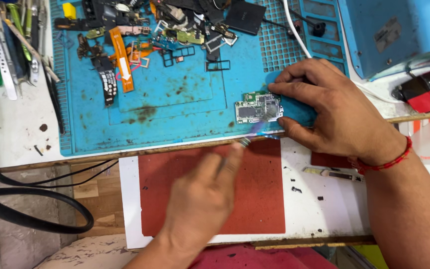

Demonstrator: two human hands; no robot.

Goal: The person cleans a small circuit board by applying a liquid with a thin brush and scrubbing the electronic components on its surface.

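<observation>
Two hands meet over a small circuit board (258,107) that lies flat near the front edge of a stained blue work mat (175,94). The right hand (334,112) pins the board by its right end, fingertips on top and thumb curled under the near edge, seemingly to stop it sliding. The left hand (202,197), blurred by motion, is closed around a thin metal-tipped tool (244,143) whose point sits just in front of the board; a pen-like grip of this kind suits fine work. Under the left hand a red pad (265,199) on a white sheet gives the wrist a rest. Further back the mat carries loose phone parts, among them an orange flex cable (122,60), kept well away from the board. Hand tools (16,40) lie to the left, and a black hose (31,209) loops below them.
</observation>
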